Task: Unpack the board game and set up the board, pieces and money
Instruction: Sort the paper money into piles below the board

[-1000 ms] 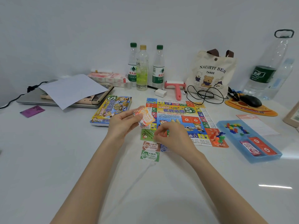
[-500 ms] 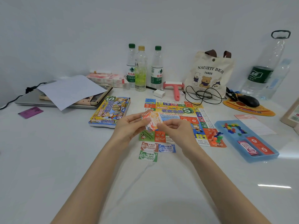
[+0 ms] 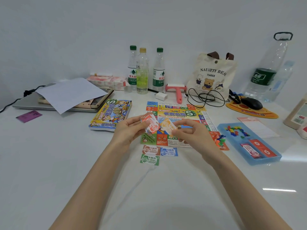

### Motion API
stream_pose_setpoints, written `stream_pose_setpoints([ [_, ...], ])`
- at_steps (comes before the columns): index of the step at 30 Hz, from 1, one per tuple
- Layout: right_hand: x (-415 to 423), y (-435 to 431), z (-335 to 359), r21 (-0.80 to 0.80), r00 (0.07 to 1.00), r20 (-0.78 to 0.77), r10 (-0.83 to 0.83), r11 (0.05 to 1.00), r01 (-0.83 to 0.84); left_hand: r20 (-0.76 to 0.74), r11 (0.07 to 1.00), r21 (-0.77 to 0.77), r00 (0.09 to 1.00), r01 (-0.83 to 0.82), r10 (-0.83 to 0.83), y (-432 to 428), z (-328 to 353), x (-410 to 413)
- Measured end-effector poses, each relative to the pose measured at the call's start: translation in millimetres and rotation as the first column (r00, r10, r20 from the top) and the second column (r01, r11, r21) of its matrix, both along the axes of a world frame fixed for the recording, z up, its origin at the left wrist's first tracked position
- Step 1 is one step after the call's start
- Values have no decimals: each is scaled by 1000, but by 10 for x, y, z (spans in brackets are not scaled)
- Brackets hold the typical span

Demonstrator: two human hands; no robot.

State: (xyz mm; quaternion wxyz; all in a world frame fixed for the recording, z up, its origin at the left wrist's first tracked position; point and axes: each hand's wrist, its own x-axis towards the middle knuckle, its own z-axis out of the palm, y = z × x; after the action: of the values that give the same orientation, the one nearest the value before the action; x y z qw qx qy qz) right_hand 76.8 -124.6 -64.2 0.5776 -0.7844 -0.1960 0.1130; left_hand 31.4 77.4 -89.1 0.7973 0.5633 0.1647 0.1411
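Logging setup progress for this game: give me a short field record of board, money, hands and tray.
board: game board lying open on table
money laid out: three bills at board's near edge
left hand: holds stack of bills
right hand: pinches orange bill
tray: blue tray, right of board, holds coloured pieces

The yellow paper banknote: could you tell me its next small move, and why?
Probably the right hand lays the yellow paper banknote on the white table beside the blue banknote, since a brown banknote and a green banknote already lie there.
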Motion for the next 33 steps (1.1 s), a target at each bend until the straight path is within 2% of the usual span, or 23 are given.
stream_pose_setpoints([
  [3, -2, -102, -22, -64, 998, 52, 24, 998, -20, 6, 1000, 4, 1000, -5, 5, 1, -11, 7],
  [7, -20, -182, -108, -284, 994, 71, 81, 957, -57, -3, 1000, 1, 1000, -10, 10, -1, -16, 8],
  [11, -51, -151, -227, -419, 991, 94, 94, 907, -47, -8, 1000, -2, 1000, -12, 12, -15, -3, -2],
  [20, -56, -99, -364, -563, 976, 192, 105, 826, 22, -10, 1000, -9, 1000, -1, 1, -31, 16, -17],
  [27, -64, -94, -356, -542, 963, 252, 98, 838, 57, -2, 1000, -9, 1000, 10, -10, -45, 15, -27],
  [31, -59, -18, -301, -307, 952, 305, 22, 949, 77, -15, 1000, 1, 1000, 19, -19, -88, 18, -28],
  [33, -55, 44, -255, -206, 951, 309, -25, 974, 93, -19, 1000, 5, 999, 26, -25, -124, 21, -30],
])
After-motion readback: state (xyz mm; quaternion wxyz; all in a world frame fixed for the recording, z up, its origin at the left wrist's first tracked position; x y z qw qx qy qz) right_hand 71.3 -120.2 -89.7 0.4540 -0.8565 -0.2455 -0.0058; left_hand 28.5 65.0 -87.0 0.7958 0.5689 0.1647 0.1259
